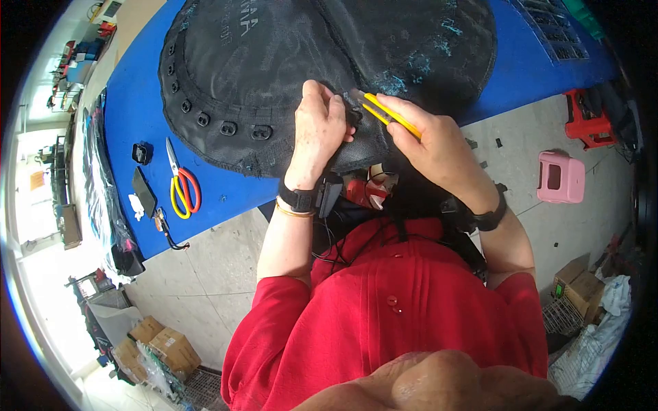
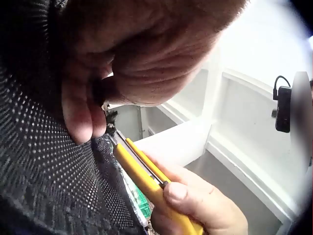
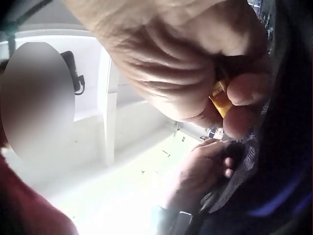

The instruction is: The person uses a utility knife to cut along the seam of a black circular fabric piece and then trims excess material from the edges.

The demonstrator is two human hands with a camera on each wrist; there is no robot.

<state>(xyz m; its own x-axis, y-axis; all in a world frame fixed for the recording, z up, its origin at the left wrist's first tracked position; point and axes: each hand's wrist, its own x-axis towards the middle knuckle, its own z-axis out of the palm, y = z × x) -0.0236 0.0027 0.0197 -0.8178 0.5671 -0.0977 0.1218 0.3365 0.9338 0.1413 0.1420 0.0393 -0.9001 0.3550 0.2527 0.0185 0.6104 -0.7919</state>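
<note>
A black mesh fabric piece (image 1: 288,61) with square black fittings along its edge lies on a blue table. The left hand (image 1: 320,127) pinches its near edge; in the left wrist view its fingers (image 2: 80,120) lie against the dotted mesh (image 2: 63,171). The right hand (image 1: 439,147) grips a yellow utility knife (image 1: 399,118), blade toward the fabric edge beside the left fingers. The left wrist view shows the knife (image 2: 146,181) with the right thumb on its side. In the right wrist view the right hand's curled fingers (image 3: 244,93) partly hide the yellow handle (image 3: 221,100).
Scissors with red and yellow handles (image 1: 184,188) lie on the blue table (image 1: 226,198) at the left, near a small black fitting (image 1: 142,153). A wire rack (image 1: 548,31) stands at the back right. A pink stool (image 1: 562,178) and a red stool (image 1: 591,120) are on the floor.
</note>
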